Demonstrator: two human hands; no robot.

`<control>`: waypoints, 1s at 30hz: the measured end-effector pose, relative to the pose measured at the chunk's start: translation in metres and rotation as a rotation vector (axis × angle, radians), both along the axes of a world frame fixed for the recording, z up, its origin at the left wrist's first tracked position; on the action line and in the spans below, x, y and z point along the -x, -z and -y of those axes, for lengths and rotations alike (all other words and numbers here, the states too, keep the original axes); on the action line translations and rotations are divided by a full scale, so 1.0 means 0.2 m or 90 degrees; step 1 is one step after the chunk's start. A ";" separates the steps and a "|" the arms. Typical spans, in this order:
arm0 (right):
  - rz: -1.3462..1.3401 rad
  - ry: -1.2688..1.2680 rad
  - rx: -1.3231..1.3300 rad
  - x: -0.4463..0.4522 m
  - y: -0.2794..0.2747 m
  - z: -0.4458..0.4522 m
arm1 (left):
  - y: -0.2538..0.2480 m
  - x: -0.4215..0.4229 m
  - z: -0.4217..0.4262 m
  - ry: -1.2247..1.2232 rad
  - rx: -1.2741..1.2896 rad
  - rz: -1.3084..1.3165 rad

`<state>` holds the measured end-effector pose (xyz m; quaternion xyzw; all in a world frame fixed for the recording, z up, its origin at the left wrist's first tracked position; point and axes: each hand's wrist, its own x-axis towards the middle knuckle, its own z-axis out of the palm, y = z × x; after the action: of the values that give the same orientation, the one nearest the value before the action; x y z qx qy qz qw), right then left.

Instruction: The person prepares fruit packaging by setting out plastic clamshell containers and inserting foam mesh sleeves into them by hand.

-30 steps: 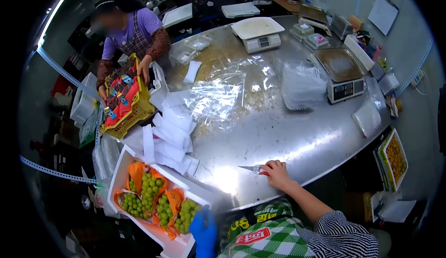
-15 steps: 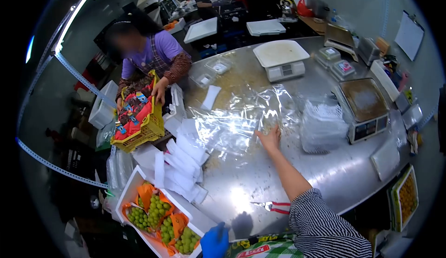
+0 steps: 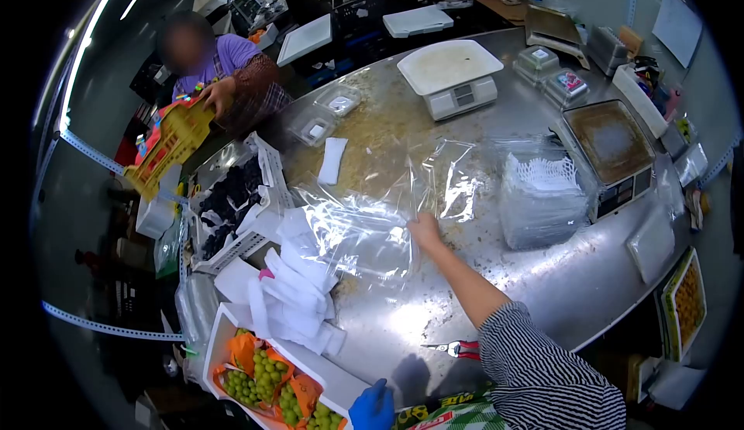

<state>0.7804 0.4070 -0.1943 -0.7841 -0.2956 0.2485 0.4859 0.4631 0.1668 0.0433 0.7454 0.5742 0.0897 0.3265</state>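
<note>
My bare right hand (image 3: 424,231) reaches over the metal table, its fingers closed on the edge of a clear plastic bag (image 3: 360,232). More clear plastic (image 3: 453,174) lies flat and crinkled just beyond it. My left hand (image 3: 373,408), in a blue glove, is low at the bottom edge, beside a white foam box (image 3: 329,372); how its fingers are set is unclear. Green grapes (image 3: 267,376) in orange wrapping fill that box. Red-handled snips (image 3: 457,349) lie on the table between my two arms.
White foam sleeves (image 3: 298,298) are heaped at the left, near a crate of dark grapes (image 3: 232,197). A stack of clear trays (image 3: 542,205) and two scales (image 3: 457,81) (image 3: 608,151) stand farther right. Across the table, a co-worker (image 3: 232,73) holds a yellow crate (image 3: 174,143).
My right hand has moved left and closed on the plastic bag; its fingers were spread before. The co-worker has lifted the yellow crate away, revealing the dark grapes. The view has shifted.
</note>
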 end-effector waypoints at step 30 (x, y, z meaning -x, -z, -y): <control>0.224 -0.108 0.129 0.48 -0.21 0.57 | 0.25 0.20 -0.04 0.333 -0.009 -0.092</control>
<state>0.6848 0.2929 -0.1518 -0.8325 -0.4141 0.1767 0.3227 0.4237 0.1757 -0.0073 0.8751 0.3833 -0.0472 0.2916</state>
